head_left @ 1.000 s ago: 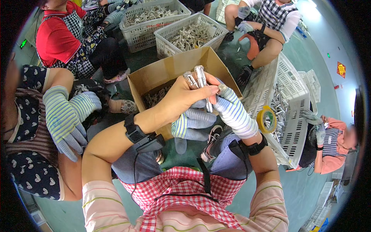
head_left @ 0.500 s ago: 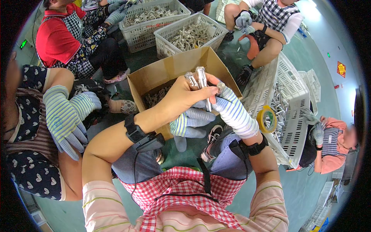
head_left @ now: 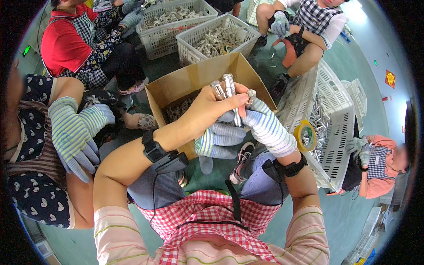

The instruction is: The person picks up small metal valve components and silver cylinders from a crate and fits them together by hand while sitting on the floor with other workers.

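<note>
My bare left hand (head_left: 218, 106), above the cardboard box (head_left: 172, 90), is closed around shiny cylindrical metal parts (head_left: 229, 86) with wider, ridged heads. Two of them stick up between thumb and fingers. My right hand (head_left: 267, 128) wears a white and blue striped glove and sits close against the left. At its fingertips a small metal part (head_left: 251, 95) with a rounded end shows; most of it is hidden. A loose grey-palmed striped glove (head_left: 216, 143) hangs below both hands, and what holds it is hidden. Dark metal pieces lie inside the box.
White plastic crates (head_left: 218, 55) full of metal parts stand beyond the box. Another crate (head_left: 333, 150) with metal parts is tilted at my right, a yellow tape roll (head_left: 305, 135) at its near edge. Co-workers sit around; one's gloved hands (head_left: 75, 132) are close on my left.
My hands and the metal parts have shifted very slightly upward. The rounded metal part at my right fingertips has turned a little and shows more clearly.
</note>
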A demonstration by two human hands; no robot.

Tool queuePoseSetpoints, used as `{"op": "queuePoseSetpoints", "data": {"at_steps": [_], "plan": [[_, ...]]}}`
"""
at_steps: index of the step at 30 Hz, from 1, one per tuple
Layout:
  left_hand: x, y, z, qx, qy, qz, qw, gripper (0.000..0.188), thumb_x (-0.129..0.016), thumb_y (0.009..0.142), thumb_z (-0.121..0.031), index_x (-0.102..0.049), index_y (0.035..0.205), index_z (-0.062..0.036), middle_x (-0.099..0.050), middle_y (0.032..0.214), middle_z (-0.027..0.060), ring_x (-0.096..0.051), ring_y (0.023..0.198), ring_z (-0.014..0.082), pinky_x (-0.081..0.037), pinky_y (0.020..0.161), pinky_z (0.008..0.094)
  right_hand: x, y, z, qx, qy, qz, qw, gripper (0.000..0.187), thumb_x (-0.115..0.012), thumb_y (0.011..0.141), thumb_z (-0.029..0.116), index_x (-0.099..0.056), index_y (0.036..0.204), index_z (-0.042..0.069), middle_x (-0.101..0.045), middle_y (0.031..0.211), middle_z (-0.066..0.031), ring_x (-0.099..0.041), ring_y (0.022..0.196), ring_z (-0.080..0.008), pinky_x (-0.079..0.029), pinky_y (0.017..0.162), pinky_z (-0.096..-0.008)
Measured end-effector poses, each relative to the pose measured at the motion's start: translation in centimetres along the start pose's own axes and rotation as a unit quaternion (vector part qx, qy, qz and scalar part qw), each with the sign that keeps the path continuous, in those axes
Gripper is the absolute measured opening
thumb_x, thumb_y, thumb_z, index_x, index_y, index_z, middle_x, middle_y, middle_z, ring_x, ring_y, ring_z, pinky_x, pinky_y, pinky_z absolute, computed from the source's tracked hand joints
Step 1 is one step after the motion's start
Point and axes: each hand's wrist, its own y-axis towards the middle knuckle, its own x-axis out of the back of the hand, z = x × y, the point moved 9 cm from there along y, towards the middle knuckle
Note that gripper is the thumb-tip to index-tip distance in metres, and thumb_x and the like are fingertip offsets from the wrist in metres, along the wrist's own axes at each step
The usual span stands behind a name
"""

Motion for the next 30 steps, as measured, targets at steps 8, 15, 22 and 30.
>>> {"op": "queuePoseSetpoints", "data": {"at_steps": [8,15,22,30], "plan": [[-0.1,-0.1,-0.1,0.011,-0.013,0.006,1.0,0.024,-0.059,0.084,-0.021,-0.055,0.1,-0.0037,-0.06,0.072,0.0036,-0.056,0.071,0.0093,-0.044,0.067,0.0231,0.6,-0.2,-0.9,-0.004,-0.037,-0.002,0.999,0.035,-0.057,0.085,0.022,-0.05,0.116,0.008,-0.054,0.099,0.0019,-0.047,0.094,-0.009,-0.037,0.086,-0.0248],[-0.1,0.0,0.3,0.021,-0.023,0.01,0.999,0.024,-0.06,0.083,-0.02,-0.054,0.101,-0.0046,-0.06,0.073,0.0037,-0.056,0.07,0.0089,-0.043,0.066,0.0227,0.4,-0.3,-0.6,0.008,-0.047,-0.014,0.999,0.033,-0.056,0.085,0.02,-0.051,0.115,0.007,-0.053,0.097,0.0023,-0.047,0.092,-0.0087,-0.037,0.084,-0.0243],[-0.3,0.0,-0.1,0.012,-0.026,0.009,1.0,0.023,-0.06,0.083,-0.019,-0.054,0.101,-0.0044,-0.06,0.072,0.0035,-0.056,0.069,0.009,-0.044,0.065,0.0229,0.5,-0.2,-0.9,-0.003,-0.06,-0.005,0.998,0.032,-0.057,0.085,0.023,-0.052,0.112,0.008,-0.053,0.095,0.0023,-0.047,0.09,-0.0093,-0.037,0.084,-0.0252],[-0.1,0.0,0.1,0.005,-0.01,-0.006,1.0,0.023,-0.059,0.084,-0.018,-0.053,0.101,-0.004,-0.06,0.072,0.0032,-0.056,0.07,0.0089,-0.044,0.066,0.0231,0.3,-0.2,-0.9,-0.013,-0.041,-0.008,0.999,0.034,-0.057,0.084,0.023,-0.051,0.113,0.007,-0.053,0.097,0.0011,-0.048,0.092,-0.0102,-0.037,0.085,-0.0253]]}}
